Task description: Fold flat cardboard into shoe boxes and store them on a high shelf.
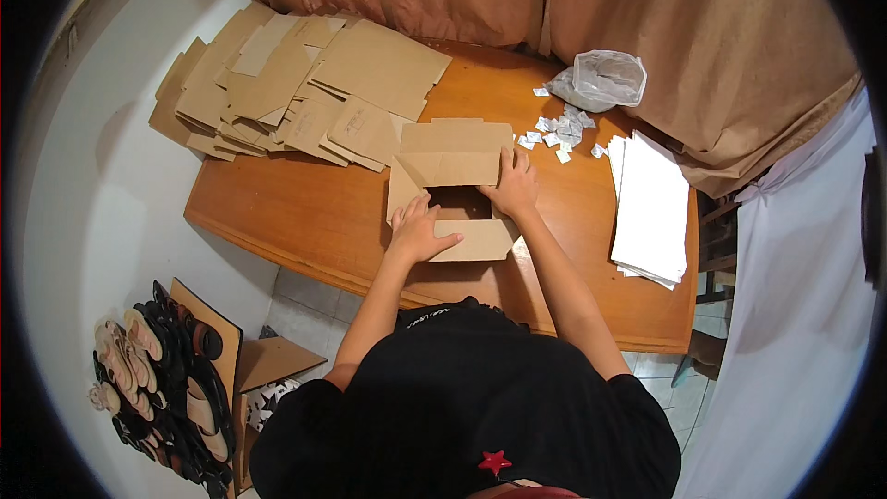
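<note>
A brown cardboard box [467, 167] sits partly folded on the wooden table in front of me, its flaps spread out and its dark inside showing through the middle. My left hand [420, 231] grips the box at its front left, fingers over the left side and thumb stretched along the front flap. At the right side, my right hand [515, 187] holds the wall near the back flap, with its fingers bent over the edge. Parts of the fingertips are hidden by the cardboard.
Flattened cardboard boxes [379, 60] pile up at the table's back left. Small white packets [568, 127] lie scattered near a clear plastic bag [601, 79]. White sheets [650, 208] are stacked at right. Several shoes [199, 388] stand on a rack at lower left. Brown curtains [684, 28] hang behind the wooden table [305, 212].
</note>
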`<action>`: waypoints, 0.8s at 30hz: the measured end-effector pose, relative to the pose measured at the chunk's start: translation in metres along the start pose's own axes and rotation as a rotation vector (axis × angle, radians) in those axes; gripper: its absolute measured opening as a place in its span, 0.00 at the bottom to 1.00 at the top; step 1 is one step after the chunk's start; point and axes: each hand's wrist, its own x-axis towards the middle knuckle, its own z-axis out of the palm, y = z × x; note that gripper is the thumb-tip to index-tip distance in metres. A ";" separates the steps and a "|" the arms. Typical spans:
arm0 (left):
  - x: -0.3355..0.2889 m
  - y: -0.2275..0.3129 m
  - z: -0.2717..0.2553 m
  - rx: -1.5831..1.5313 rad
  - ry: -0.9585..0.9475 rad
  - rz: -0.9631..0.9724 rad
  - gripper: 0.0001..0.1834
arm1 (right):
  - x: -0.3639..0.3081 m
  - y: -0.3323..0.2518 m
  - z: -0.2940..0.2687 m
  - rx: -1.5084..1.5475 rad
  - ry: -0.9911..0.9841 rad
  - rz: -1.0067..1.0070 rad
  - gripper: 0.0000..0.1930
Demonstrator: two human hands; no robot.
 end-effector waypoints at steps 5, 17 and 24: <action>-0.007 -0.002 -0.016 -0.106 -0.065 -0.012 0.51 | 0.000 0.000 -0.003 -0.004 -0.032 0.025 0.47; -0.024 -0.027 -0.039 -0.282 0.035 -0.103 0.23 | 0.014 0.026 0.005 0.371 -0.076 0.022 0.42; 0.014 -0.029 -0.013 -0.398 0.461 -0.139 0.21 | 0.008 0.057 0.013 0.812 0.074 -0.126 0.35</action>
